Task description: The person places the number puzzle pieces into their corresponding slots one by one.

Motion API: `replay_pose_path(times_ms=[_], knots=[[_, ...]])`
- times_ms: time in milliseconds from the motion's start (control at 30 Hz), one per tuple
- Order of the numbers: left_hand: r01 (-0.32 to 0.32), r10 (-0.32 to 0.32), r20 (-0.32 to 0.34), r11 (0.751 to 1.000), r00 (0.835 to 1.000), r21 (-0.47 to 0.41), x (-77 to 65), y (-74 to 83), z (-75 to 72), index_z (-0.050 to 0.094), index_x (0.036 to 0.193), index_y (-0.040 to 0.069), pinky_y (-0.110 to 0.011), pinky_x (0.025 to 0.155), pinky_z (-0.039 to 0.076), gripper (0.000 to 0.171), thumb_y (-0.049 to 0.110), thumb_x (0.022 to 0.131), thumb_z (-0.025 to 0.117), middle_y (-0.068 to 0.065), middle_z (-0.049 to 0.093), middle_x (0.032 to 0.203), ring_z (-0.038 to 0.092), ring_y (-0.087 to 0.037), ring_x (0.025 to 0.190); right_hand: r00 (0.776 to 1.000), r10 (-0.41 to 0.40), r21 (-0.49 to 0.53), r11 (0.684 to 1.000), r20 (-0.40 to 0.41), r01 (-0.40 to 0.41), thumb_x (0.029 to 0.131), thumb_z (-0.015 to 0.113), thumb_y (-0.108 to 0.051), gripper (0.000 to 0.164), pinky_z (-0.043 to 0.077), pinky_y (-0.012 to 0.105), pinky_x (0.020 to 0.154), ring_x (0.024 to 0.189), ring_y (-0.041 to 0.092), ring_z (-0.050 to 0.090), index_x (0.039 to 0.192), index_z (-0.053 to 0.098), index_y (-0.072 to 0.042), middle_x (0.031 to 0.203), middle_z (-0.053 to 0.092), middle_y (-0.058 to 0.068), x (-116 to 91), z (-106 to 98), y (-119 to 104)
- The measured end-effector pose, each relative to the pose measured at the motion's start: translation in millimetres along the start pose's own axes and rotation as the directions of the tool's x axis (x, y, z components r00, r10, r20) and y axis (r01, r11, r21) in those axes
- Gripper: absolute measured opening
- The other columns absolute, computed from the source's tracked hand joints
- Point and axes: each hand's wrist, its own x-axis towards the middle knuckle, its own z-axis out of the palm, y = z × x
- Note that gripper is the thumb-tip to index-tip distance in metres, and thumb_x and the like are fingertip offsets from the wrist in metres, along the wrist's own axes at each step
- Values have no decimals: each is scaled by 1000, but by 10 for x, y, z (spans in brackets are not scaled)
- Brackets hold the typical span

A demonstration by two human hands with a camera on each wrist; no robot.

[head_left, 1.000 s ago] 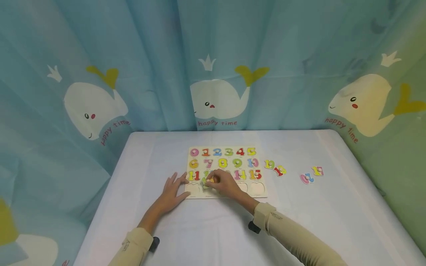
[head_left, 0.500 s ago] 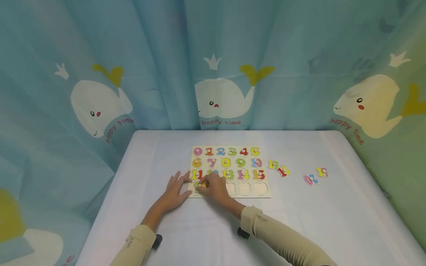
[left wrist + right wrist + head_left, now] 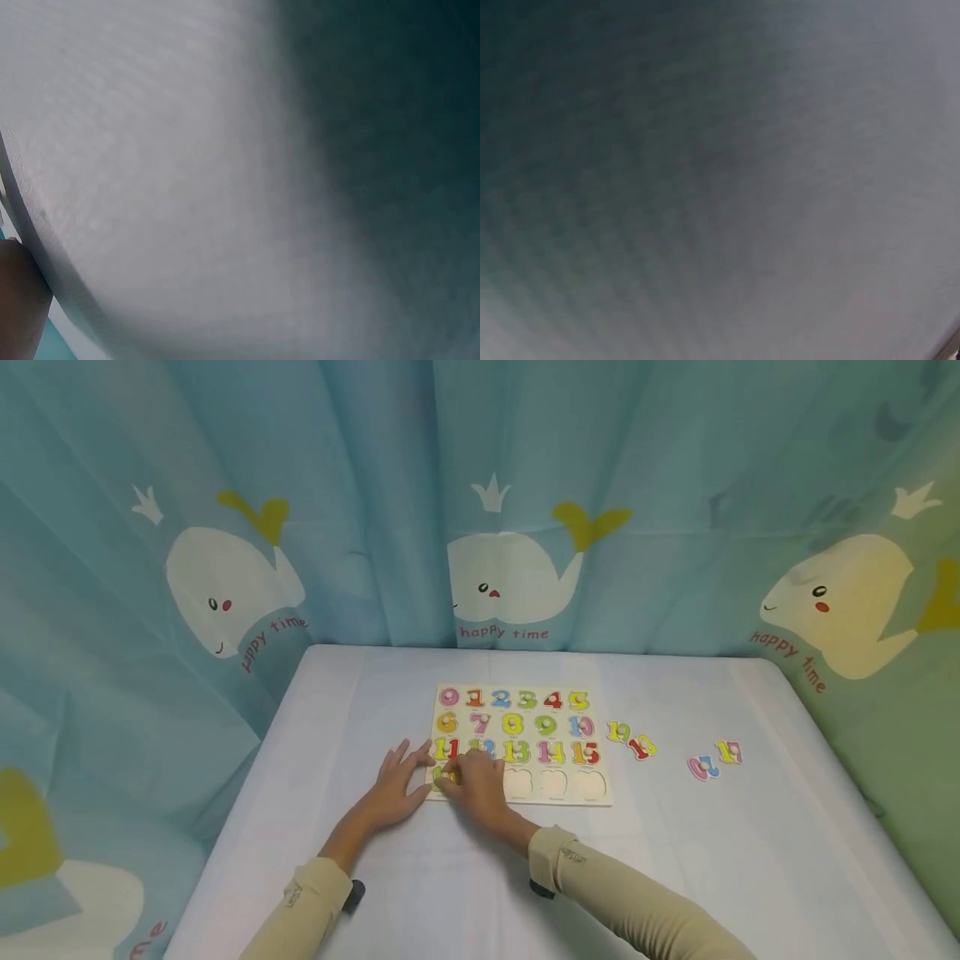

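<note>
A pale number puzzle board (image 3: 606, 792) lies on the table in the head view, with knobbed number pieces filling its upper three rows. At the left end of its bottom row, my right hand (image 3: 482, 789) pinches a green and yellow number piece (image 3: 437, 776). The fingers cover part of that piece, so its number is hard to read and I cannot tell whether it sits flat in the recess. My left hand (image 3: 392, 789) lies with spread fingers against the board's left edge. In the left wrist view only a dark sliver of the hand shows.
Right of the board lie loose pieces: the 19 (image 3: 618, 732) and 18 (image 3: 642, 747) close together, with the 20 (image 3: 703, 767) and 17 (image 3: 729, 752) farther right. Recesses (image 3: 553, 783) show in the bottom row. A whale-print curtain (image 3: 390, 527) hangs behind the white table (image 3: 645, 860).
My right hand has moved left along the bottom row with the green and yellow piece, to the leftmost recess. The left hand stays at the board's edge. The head view has shifted slightly.
</note>
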Motion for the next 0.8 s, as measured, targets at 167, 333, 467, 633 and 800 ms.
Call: replay_pose_path(times_ms=[167,333,467,633,800], knots=[[-9,9,-2,1000,1000,6,8,7,-8,51,122,10,-50,112,-2,35,15,88,60,-8,28,152,7,-36,140,1000,26,-11,1000,-9,-26,78,76,-35,23,28,35,69,73,12,43,87,70,-15,68,44,-9,-30,7,-46],[-30,30,-18,1000,999,5,7,-9,-6,52,119,10,-52,111,0,33,14,87,58,-11,29,151,10,-39,140,999,50,-37,998,5,-49,79,76,-35,22,29,35,69,70,11,42,87,69,-15,66,43,-9,-37,-9,-96],[-40,40,-38,999,998,-4,-2,-25,-3,53,118,9,-54,111,1,32,13,87,59,-12,31,150,11,-41,139,998,32,-73,997,46,-29,80,74,-36,23,29,34,68,70,11,42,87,66,-16,67,42,-9,-19,-37,-115],[-59,59,-64,998,996,-11,-7,-47,6,54,116,9,-57,109,1,30,13,87,59,-14,32,149,12,-44,137,991,13,20,1000,133,-15,82,71,-38,27,33,29,67,71,10,43,95,65,-15,71,45,-9,10,-142,-24],[-50,49,-32,999,998,-9,17,-17,33,53,116,10,-55,110,-1,29,13,88,58,-13,30,150,10,-42,138,999,24,254,967,48,-36,84,72,-25,20,40,25,60,68,11,44,93,65,-8,74,49,-3,-29,-435,378]])
